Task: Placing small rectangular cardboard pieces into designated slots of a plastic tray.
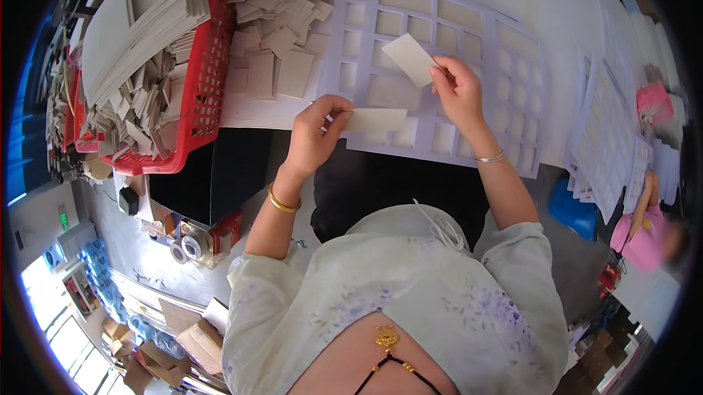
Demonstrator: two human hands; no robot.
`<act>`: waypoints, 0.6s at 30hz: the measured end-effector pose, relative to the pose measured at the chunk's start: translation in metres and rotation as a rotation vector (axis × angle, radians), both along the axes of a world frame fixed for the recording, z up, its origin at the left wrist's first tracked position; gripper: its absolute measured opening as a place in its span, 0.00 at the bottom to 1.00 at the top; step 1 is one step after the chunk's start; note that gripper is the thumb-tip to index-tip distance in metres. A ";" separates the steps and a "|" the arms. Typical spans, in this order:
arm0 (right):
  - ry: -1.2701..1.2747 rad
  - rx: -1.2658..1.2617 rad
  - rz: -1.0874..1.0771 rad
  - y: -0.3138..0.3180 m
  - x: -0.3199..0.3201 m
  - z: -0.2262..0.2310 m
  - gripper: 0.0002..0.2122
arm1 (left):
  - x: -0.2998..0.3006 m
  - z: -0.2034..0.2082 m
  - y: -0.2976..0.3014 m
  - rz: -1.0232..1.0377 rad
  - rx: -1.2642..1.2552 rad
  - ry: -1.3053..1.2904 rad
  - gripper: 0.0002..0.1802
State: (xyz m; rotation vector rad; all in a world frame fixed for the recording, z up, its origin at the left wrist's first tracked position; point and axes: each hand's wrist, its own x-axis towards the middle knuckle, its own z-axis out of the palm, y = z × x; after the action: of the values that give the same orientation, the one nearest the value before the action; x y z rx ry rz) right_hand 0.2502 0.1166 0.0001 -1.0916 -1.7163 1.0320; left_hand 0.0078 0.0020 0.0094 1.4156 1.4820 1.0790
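Note:
My left hand (316,135) pinches one end of a small pale cardboard rectangle (379,120), held level over the near edge of a large white sheet (425,137). Rows of rectangular openings in different sizes run through this sheet, which lies on the table. Farther right and a little higher, my right hand (460,93) grips a second cardboard rectangle (408,58) by its lower corner, between thumb and fingers. That piece is tilted above the sheet's middle openings. The two pieces are apart from each other.
Loose cardboard pieces (280,40) lie heaped left of the sheet. A red plastic basket (199,95) packed with cardboard offcuts sticks out past the table edge. More cut-out sheets (600,128) are stacked at the right, near a blue stool (573,208) and a person in pink (644,237).

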 end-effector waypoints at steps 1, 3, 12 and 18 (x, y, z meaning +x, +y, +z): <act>-0.006 -0.004 -0.010 -0.007 0.011 -0.003 0.03 | 0.007 -0.001 0.002 -0.010 -0.004 -0.006 0.07; 0.041 -0.159 -0.066 -0.019 0.032 -0.007 0.03 | 0.020 -0.004 0.004 -0.069 0.302 0.116 0.10; 0.059 -0.066 -0.155 -0.048 0.057 -0.008 0.06 | 0.030 -0.005 0.002 -0.017 0.360 0.132 0.11; 0.121 -0.156 -0.216 -0.036 0.057 0.001 0.03 | 0.017 -0.010 -0.004 0.174 0.174 -0.143 0.07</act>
State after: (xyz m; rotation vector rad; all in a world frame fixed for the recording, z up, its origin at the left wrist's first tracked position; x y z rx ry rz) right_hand 0.3068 0.0808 0.0007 -1.2563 -1.4074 1.0837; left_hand 0.0251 -0.0019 -0.0005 1.3132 1.4561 1.4172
